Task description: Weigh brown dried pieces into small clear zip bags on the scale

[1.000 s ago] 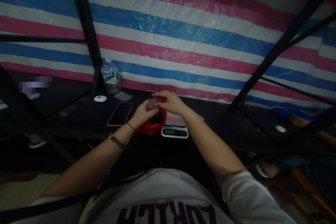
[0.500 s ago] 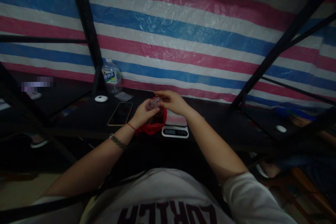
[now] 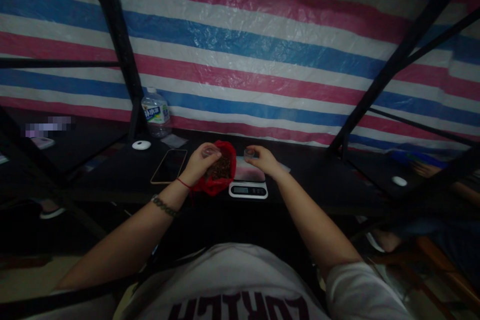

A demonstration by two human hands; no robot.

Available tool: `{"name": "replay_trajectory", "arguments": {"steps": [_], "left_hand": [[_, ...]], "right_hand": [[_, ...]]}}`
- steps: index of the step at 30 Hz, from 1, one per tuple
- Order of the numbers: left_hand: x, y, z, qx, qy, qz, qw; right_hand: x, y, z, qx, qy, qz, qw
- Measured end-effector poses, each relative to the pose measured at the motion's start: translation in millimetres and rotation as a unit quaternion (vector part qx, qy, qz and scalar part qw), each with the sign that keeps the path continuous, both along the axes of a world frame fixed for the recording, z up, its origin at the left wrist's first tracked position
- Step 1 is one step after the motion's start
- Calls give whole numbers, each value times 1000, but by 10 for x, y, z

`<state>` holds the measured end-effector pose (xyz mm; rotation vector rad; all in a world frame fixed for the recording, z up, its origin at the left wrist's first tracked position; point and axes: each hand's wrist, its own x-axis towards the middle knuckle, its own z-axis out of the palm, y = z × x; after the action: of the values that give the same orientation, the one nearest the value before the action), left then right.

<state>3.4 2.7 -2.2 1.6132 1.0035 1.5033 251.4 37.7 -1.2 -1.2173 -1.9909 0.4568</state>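
Red crinkled plastic bag (image 3: 221, 172) of dark brown bits is sitting open on the black table (image 3: 123, 172), just left of the white digital kitchen scale (image 3: 248, 183). The left hand (image 3: 198, 162) is gripping a small clear cup (image 3: 208, 151) at the bag's mouth, while the right hand (image 3: 264, 160) is pinching another small clear cup (image 3: 249, 153) over the scale's platform

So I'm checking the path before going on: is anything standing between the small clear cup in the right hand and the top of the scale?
Nothing visible does. The right hand holds the small clear cup right over the scale, at its far edge. The red bag sits to the left of the scale, beside the left hand, clear of that path.
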Motion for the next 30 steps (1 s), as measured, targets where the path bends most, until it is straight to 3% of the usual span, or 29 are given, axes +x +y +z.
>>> {"name": "replay_trajectory", "arguments": {"steps": [3,6,8,11,14,17,19,22,27,30], "left_hand": [[-11,28,-27,-14,-21,-10,1000],[-4,18,-13,-17,-21,0,1000],[9,-7,14,-11,-10,6,1000],[44,-75,71,12,38,14,999],[107,-185,137,38,106,23,993],[178,-315,191,53,180,31,982],[215,-385,210,63,232,43,970],[247,-440,210,74,290,57,952],[271,-460,193,91,313,39,945],[279,-465,183,104,293,8,950]], "right_hand": [[131,34,-254,-29,-50,-37,998],[174,19,-331,-23,-62,-28,997],[158,-39,-236,20,-41,-36,998],[57,-212,76,64,32,-22,997],[-146,-441,431,13,90,92,992],[-381,-628,673,-61,31,206,976],[-503,-699,744,-109,-16,218,970],[-595,-729,753,-142,-45,183,972],[-564,-694,717,-137,-73,182,971],[-488,-663,734,-88,-100,191,973]]}}
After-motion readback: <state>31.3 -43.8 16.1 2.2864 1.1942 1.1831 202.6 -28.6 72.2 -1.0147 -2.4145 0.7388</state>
